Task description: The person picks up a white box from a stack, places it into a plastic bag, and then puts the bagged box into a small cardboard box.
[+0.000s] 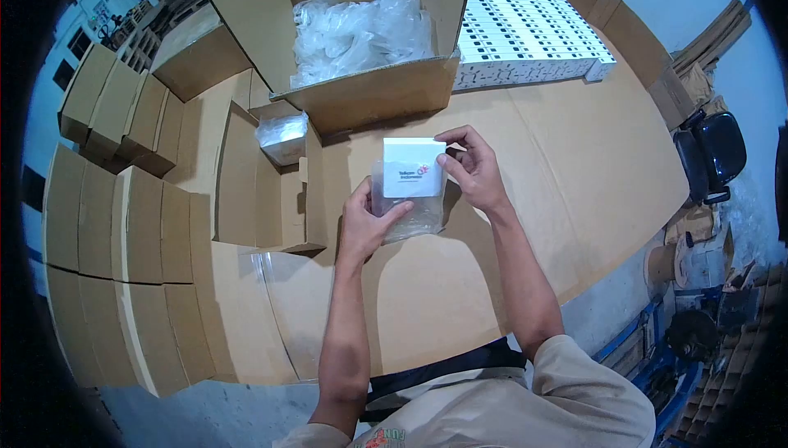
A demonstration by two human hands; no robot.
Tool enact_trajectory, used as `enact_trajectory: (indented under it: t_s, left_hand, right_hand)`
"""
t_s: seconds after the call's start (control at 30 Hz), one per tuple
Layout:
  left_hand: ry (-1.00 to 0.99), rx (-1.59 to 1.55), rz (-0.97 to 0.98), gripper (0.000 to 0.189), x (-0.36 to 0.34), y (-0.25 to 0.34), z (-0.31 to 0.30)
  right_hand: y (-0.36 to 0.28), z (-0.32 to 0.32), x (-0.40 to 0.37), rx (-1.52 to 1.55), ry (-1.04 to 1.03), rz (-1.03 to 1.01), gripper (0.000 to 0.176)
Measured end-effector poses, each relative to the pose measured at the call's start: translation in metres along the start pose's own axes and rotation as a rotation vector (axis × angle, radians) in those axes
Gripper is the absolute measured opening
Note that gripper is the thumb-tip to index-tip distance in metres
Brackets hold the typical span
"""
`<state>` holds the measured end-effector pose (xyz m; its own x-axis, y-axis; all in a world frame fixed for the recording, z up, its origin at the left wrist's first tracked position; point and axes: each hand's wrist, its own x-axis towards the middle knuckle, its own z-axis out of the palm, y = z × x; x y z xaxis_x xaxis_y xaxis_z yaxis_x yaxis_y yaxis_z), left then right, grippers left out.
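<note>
A white box (pixel 410 171) with printed lettering stands partly inside a clear plastic bag (pixel 420 220), its top sticking out. My left hand (pixel 367 222) grips the bag and the box's lower left side, thumb across the front. My right hand (pixel 474 171) pinches the box's upper right corner between thumb and fingers. To the left is an open cardboard carton (pixel 256 194) with a plastic-wrapped box (pixel 283 138) in its far end.
A large open carton (pixel 377 95) full of clear plastic bags (pixel 361 29) stands at the back. Right of it are rows of white boxes (pixel 525 38). Stacked brown cartons (pixel 98 218) line the left side. A black chair (pixel 712 153) is at the right.
</note>
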<state>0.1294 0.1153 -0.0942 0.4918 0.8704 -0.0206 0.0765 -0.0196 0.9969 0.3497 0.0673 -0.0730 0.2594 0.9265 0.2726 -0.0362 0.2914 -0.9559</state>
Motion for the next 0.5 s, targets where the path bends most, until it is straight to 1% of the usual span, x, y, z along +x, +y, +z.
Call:
enact_trajectory:
  t_s: [0.07, 0.17, 0.27, 0.33, 0.43, 0.5]
  left_hand:
    - [-0.006, -0.043, 0.013, 0.044, 0.000, -0.001, -0.001]
    - [0.043, -0.290, -0.034, 0.031, 0.004, -0.010, 0.001]
    - [0.085, -0.225, 0.029, 0.025, 0.006, -0.016, 0.001]
    - [0.152, -0.236, -0.001, 0.026, 0.006, -0.014, 0.002]
    - [0.249, -0.284, -0.016, 0.028, 0.008, -0.018, 0.004]
    - [0.300, -0.322, -0.015, 0.028, 0.009, -0.020, 0.006]
  right_hand:
    - [0.000, 0.000, 0.000, -0.011, 0.009, 0.014, 0.027]
    - [0.002, 0.000, -0.001, -0.037, -0.003, 0.029, 0.027]
    - [0.003, 0.001, -0.001, -0.087, -0.029, 0.046, 0.029]
    - [0.004, 0.003, -0.001, -0.103, -0.039, 0.068, 0.033]
    - [-0.006, 0.005, -0.002, -0.155, -0.125, 0.113, 0.049]
    - [-0.009, 0.013, -0.006, -0.115, -0.150, 0.175, 0.063]
